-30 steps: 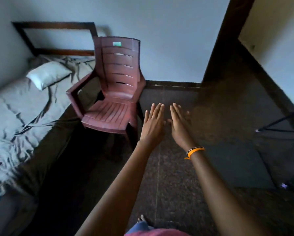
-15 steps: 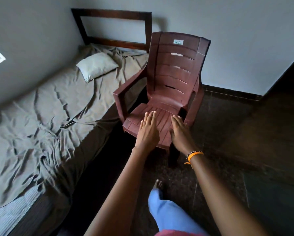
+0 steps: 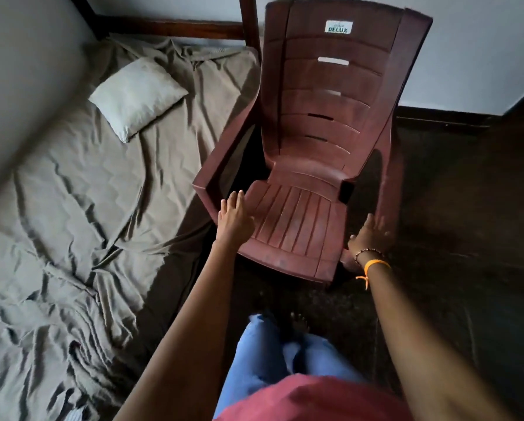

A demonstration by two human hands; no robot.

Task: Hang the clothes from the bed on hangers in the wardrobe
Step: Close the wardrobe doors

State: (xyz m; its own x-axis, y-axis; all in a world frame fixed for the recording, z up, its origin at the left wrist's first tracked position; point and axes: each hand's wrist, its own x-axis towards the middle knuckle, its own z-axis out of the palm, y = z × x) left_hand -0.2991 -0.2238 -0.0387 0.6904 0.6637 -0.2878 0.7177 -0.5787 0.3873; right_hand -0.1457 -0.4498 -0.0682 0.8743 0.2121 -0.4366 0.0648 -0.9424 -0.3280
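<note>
The bed [image 3: 81,208] fills the left side, covered by a rumpled grey-brown sheet with a pale pillow [image 3: 137,97] near its head. No clothes, hangers or wardrobe show in view. My left hand [image 3: 235,215] reaches out with fingers apart over the front left corner of a maroon plastic chair [image 3: 315,147]. My right hand [image 3: 368,238], with an orange band on the wrist, is spread at the chair's front right edge. Neither hand holds anything.
The chair stands tight against the bed's side, its back near the pale wall [image 3: 467,41]. A dark wooden headboard [image 3: 169,24] frames the bed's far end. Dark floor [image 3: 467,238] stretches to the right. My blue-trousered legs [image 3: 273,360] are below.
The view has swung left and closed in on the chair and bed. My hands have spread apart, from side by side to either front corner of the chair seat.
</note>
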